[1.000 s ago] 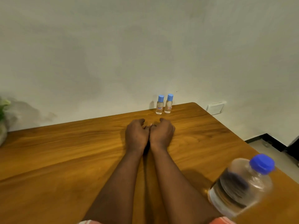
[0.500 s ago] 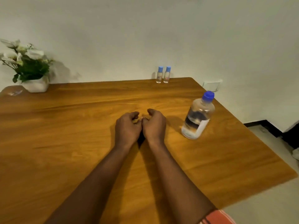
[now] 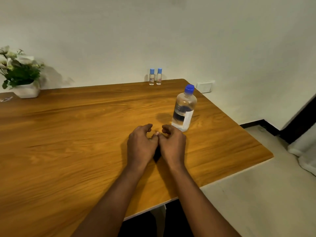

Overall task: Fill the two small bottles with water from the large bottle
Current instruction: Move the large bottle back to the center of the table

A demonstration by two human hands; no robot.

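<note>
1. Head view: the left hand [image 3: 142,144] lay on the wooden table [image 3: 68,134] near the middle of its near edge, back up, fingers loosely curled under and holding nothing.
2. The right hand [image 3: 173,144] lay just beside it in the same pose, fingers loosely curled and holding nothing. The two hands touched at the thumbs.
3. The large bottle [image 3: 184,108] stood upright just beyond the right hand and slightly to its right, toward the right edge of the table and apart from the fingers. Its blue cap was on, and it was clear with a dark and white label round the lower half.
4. The first small bottle [image 3: 151,77] and the second small bottle [image 3: 159,76] stood upright side by side at the far edge of the table, near the far right corner and close to the wall. Both were clear with blue caps on, well apart from the large bottle and from both hands.
5. A white pot of flowers [image 3: 27,90] sat at the far left corner of the table.
6. A white wall plate [image 3: 205,86] was on the wall past the far right corner.
</note>
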